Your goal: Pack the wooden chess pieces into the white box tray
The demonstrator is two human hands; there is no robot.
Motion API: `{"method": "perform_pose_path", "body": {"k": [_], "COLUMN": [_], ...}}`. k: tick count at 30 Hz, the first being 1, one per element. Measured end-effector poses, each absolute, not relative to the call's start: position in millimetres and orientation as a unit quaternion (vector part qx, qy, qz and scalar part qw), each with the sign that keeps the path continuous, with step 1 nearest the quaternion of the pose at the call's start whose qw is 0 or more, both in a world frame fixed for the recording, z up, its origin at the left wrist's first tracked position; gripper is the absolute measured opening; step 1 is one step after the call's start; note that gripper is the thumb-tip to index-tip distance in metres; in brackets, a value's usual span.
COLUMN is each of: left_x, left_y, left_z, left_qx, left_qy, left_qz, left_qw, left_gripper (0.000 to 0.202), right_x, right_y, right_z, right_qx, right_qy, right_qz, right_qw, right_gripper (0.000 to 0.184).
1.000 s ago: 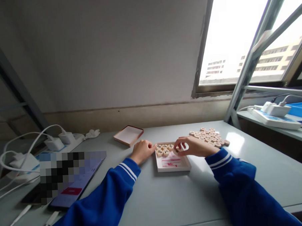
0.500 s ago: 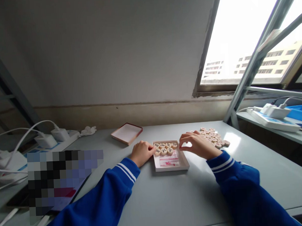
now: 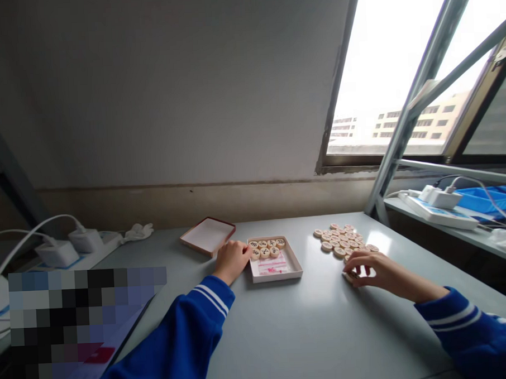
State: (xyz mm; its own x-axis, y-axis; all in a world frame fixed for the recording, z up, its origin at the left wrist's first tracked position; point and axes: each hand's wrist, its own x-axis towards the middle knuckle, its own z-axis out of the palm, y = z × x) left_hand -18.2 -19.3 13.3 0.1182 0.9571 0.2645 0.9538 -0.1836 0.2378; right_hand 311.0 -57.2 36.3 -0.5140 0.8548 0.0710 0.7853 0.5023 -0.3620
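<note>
An open shallow white box (image 3: 277, 277) sits on the table. In its far part lie several round wooden Chinese chess pieces (image 3: 263, 252) in two rows, black characters facing up, with a white and pink slip at the near part. My left hand (image 3: 231, 262), fingers curled, grips the box's left wall by its far corner. To the right, my right hand (image 3: 369, 268) pinches a single chess piece (image 3: 354, 275) between thumb and fingers, partly hidden, just in front of a loose group of red-marked chess pieces (image 3: 342, 242).
The box lid (image 3: 208, 236) lies inside-up behind my left hand. Power strips with white plugs (image 3: 85, 240) and cables stand at the left, near a blurred-out screen (image 3: 129, 329). A metal post (image 3: 386, 178) rises by the window, beside a shelf (image 3: 438, 206).
My right hand has left the box's right side and moved right, to the front of the loose pieces, where it pinches one. My left hand stays at the box; the view has shifted slightly.
</note>
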Motion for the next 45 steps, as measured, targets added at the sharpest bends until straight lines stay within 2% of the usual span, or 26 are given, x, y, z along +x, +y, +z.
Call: {"method": "perform_pose_path", "body": {"k": [6,13,17,22,27,33,37,45], "left_x": [-20,-20,-19,-19,-18,-17,-18,-18], "left_y": [-23,-27,-25,-26,-27,-29,-29,-30], "left_z": [12,11,9,7,9,12,11,11], "left_qx": [0.75,0.762,0.765,0.774,0.769,0.776,0.777,0.78], "left_qy": [0.637,0.623,0.618,0.602,0.611,0.608,0.609,0.604], "left_qz": [0.177,0.177,0.18,0.197,0.183,0.165,0.161,0.161], "left_qw": [-0.013,-0.014,-0.005,-0.024,-0.033,-0.024,-0.023,-0.022], "left_gripper": [0.044,0.041,0.038,0.039,0.038,0.039,0.038,0.036], "right_x": [246,190,191,191,203,253,276,270], "right_y": [-34,-3,-3,-8,-5,19,29,29], "right_z": [63,53,34,31,41,32,17,16], "right_qx": [-0.425,-0.4,-0.392,-0.43,-0.448,-0.59,-0.661,-0.676], "right_qy": [-0.877,-0.903,-0.9,-0.881,-0.871,-0.772,-0.726,-0.72], "right_qz": [0.094,0.089,0.085,-0.06,-0.086,-0.171,-0.135,-0.092], "right_qw": [0.204,0.13,0.171,0.186,0.183,0.166,0.133,0.125], "right_gripper": [0.029,0.01,0.011,0.005,0.014,0.018,0.026,0.02]}}
